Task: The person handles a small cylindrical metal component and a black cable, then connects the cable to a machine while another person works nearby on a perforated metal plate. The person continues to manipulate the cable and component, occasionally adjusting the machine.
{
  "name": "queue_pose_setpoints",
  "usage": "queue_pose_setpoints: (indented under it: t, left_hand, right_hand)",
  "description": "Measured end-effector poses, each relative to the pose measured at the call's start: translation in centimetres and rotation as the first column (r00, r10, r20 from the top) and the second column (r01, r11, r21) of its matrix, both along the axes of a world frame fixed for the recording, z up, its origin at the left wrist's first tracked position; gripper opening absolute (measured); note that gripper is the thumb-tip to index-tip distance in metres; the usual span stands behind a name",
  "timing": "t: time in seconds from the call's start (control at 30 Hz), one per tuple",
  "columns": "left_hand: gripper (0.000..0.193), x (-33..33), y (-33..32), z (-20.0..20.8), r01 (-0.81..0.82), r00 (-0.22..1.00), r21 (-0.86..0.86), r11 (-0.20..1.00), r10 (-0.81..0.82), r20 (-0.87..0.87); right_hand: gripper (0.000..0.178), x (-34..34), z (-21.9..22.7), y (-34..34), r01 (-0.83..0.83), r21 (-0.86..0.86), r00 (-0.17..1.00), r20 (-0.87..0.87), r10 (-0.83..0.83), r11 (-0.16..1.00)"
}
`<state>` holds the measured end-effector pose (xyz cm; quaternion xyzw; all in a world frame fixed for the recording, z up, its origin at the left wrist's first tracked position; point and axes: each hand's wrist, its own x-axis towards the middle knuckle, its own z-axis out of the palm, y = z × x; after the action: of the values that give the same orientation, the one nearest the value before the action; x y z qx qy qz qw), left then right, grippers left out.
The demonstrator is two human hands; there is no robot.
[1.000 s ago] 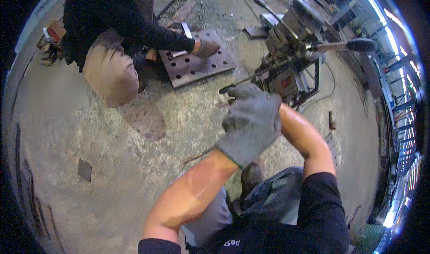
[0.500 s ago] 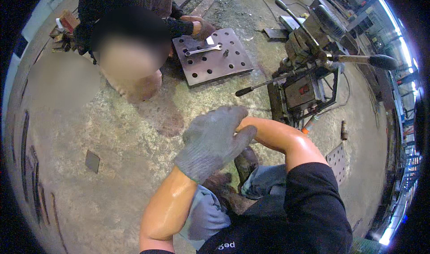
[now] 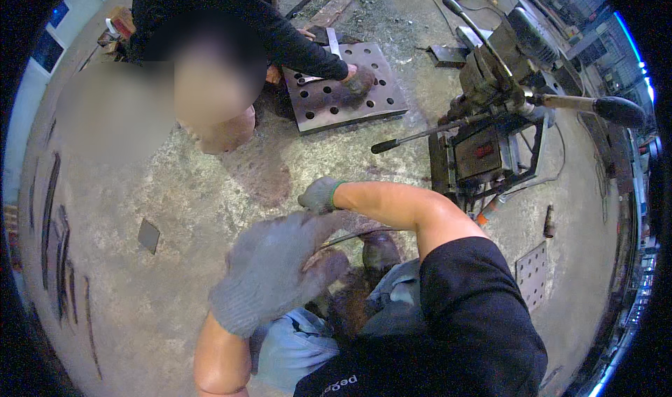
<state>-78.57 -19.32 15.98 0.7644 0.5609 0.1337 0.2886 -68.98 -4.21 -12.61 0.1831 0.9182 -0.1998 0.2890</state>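
Note:
My left hand (image 3: 273, 267), in a grey knitted glove, is low in front of me, its fingers bent toward the thumb. From the gap between them a thin dark rod (image 3: 360, 236) runs right across my boot; the grip itself is partly hidden. Farther out, my right hand (image 3: 320, 195), gloved grey with a green cuff, looks curled closed, its fingertips turned away from view. Beyond my hands lies a thick steel plate (image 3: 325, 120) with rows of holes. A co-worker's gloved hand (image 3: 360, 80) presses on it, and a wrench (image 3: 311, 80) lies partly under that arm.
A machine (image 3: 483, 145) with long levers stands at the right. Beside it on the floor are a perforated plate (image 3: 532, 274) and a dark cylindrical piece (image 3: 549, 222). A small diamond-shaped plate (image 3: 148, 235) and several dark bars (image 3: 52, 222) lie left.
My left hand has moved down and left, away from my right wrist, uncovering my right hand and the thin rod. The co-worker's arm has reached across the plate, hiding much of the wrench.

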Motion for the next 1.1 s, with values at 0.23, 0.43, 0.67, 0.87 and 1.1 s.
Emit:
queue_pose_setpoints:
  t: [0.23, 0.43, 0.67, 0.87, 1.1]
  left_hand:
    - [0.044, 0.9, -1.0, 1.0, -0.143, 0.984, 0.159, 0.977, 0.158, -0.083]
    - [0.042, 1.0, -2.0, 3.7, -0.312, 0.942, 0.110, 0.944, 0.323, -0.092]
    - [0.041, 2.8, -2.5, 2.8, -0.426, 0.905, -0.127, 0.896, 0.421, -0.070]
    - [0.044, 4.1, -1.8, 1.1, -0.259, 0.965, -0.242, 0.935, 0.259, -0.033]
    - [0.052, 0.7, -4.7, 0.1, -0.239, 0.969, -0.350, 0.906, 0.243, -0.032]
  right_hand:
    - [0.045, 0.4, -1.3, 1.7, -0.110, -0.021, 0.994, 0.025, 0.110, 0.994]
    - [0.041, -0.2, -2.5, 1.7, -0.185, -0.015, 0.975, -0.125, 0.181, 0.983]
    - [0.036, -0.3, -2.9, 1.8, -0.163, -0.031, 0.967, -0.203, 0.154, 0.986]
    - [0.036, 1.2, -4.8, 3.0, -0.156, -0.010, 0.975, -0.164, 0.152, 0.988]
    - [0.039, -1.6, -0.4, 5.4, -0.039, 0.013, 0.993, -0.111, 0.040, 0.999]
